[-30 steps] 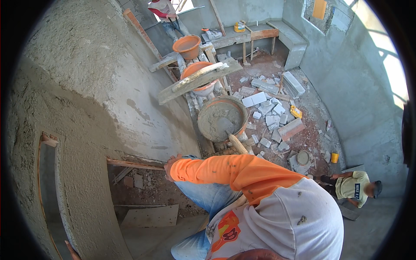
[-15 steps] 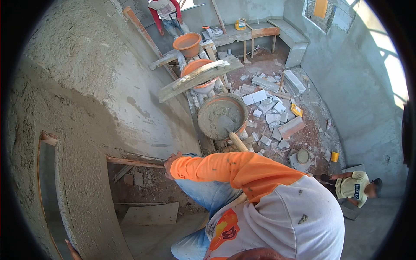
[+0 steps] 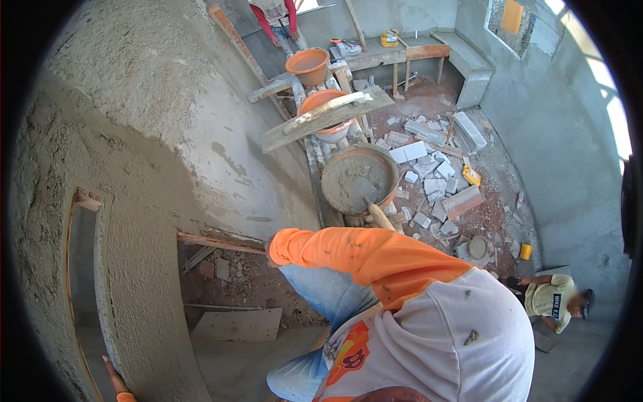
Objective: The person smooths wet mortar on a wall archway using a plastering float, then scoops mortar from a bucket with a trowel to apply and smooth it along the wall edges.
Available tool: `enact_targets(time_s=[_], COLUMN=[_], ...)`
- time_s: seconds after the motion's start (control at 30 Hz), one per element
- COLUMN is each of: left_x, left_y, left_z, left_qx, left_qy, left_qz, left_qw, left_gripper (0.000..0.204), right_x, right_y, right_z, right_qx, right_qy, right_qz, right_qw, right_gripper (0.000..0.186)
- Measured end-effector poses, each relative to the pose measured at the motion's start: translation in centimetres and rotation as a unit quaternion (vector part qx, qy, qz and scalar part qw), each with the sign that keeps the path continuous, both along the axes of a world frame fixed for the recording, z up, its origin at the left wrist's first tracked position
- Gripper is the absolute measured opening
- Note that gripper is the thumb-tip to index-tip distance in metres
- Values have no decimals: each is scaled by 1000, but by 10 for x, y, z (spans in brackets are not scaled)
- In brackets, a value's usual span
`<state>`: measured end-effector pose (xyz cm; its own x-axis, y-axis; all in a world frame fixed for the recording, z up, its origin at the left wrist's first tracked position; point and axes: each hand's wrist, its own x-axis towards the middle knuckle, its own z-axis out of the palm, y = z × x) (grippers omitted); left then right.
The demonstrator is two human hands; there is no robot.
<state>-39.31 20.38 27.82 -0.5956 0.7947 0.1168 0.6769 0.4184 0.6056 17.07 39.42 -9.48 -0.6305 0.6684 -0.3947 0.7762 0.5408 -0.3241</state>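
Observation:
My left hand lies against the edge of a narrow wood-lined opening in the freshly plastered wall, its visible fingers stretched out. Past the cuff of my orange sleeve, my right hand is closed at the end of a wooden strip along the edge of a larger opening; most of its fingers are hidden. Beyond my right arm stands a round tub of wet mortar. A shovel leans in it, handle towards me.
Two more orange tubs stand on planks, a mortar-crusted board across the nearer one. Broken blocks litter the floor. One co-worker stands at the far end, another person at the right.
The room has shifted rightwards in view as my head turned slightly. More of my left hand and its orange cuff now shows. My right hand stays at the wooden strip, more covered by the sleeve.

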Motion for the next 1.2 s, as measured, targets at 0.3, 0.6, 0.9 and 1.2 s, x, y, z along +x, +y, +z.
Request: enact_targets(time_s=[0.3, 0.6, 0.9, 1.2], left_x=[-8, 4, 34, -1], left_y=[3, -1, 10, 2], left_z=[-1, 1, -10, -14], left_qx=[-2, 5, -20, 37], left_qy=[-36, -33, -51, 17], left_qz=[-18, -21, -10, -11], left_qw=[999, 999, 998, 999], left_gripper=[87, 86, 89, 74], right_x=[217, 412, 206, 244], right_y=[93, 112, -11, -180], right_z=[86, 181, 86, -13], right_qx=[240, 136, 96, 70], right_qy=[87, -184, 84, -55], right_qz=[-493, -471, -205, -24], right_qw=[832, 852, 970, 996], right_gripper=[48, 31, 35, 12])
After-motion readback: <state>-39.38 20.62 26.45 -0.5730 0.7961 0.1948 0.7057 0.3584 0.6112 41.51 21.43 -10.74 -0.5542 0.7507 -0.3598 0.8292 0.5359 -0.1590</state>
